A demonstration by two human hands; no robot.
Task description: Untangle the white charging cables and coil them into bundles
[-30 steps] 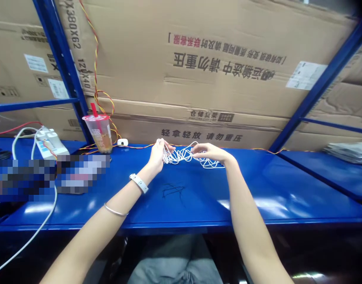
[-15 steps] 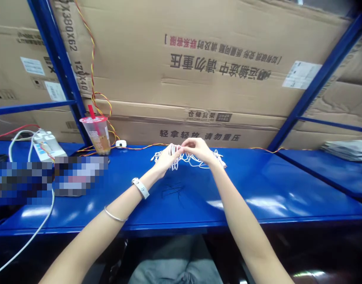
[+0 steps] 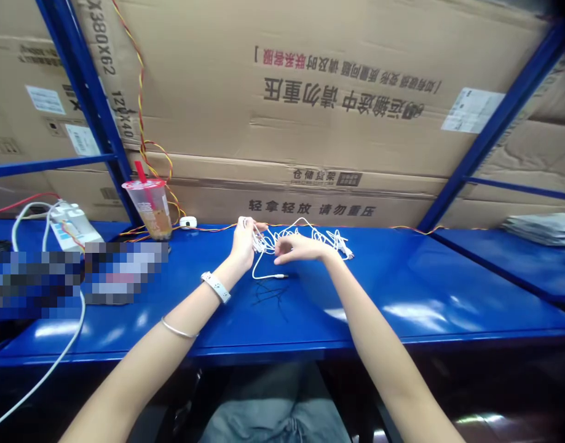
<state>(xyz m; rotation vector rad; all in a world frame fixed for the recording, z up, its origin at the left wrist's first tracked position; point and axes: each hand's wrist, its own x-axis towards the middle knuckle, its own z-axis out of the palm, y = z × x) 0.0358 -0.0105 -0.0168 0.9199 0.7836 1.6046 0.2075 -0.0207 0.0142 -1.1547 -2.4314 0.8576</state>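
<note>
A tangle of thin white cable (image 3: pixel 310 237) lies on the blue metal bench (image 3: pixel 402 295) in front of me. My left hand (image 3: pixel 244 241) is closed, pinching a bunch of the cable's loops above the bench. My right hand (image 3: pixel 298 248) is just to the right of it, fingers curled around other strands. One loose strand (image 3: pixel 268 276) droops from my left hand and ends flat on the bench. A white watch (image 3: pixel 216 287) and a thin bracelet sit on my left wrist and forearm.
A plastic drink cup (image 3: pixel 149 208) with a red straw stands at the back left. Beside it lie a white power strip (image 3: pixel 74 224) with cables and a small white device (image 3: pixel 189 222). Big cardboard boxes (image 3: pixel 337 111) fill the back. Black scribbles mark the bench near me.
My hands came together over the cable half a second ago and have moved apart again. A loose strand now hangs down onto the bench.
</note>
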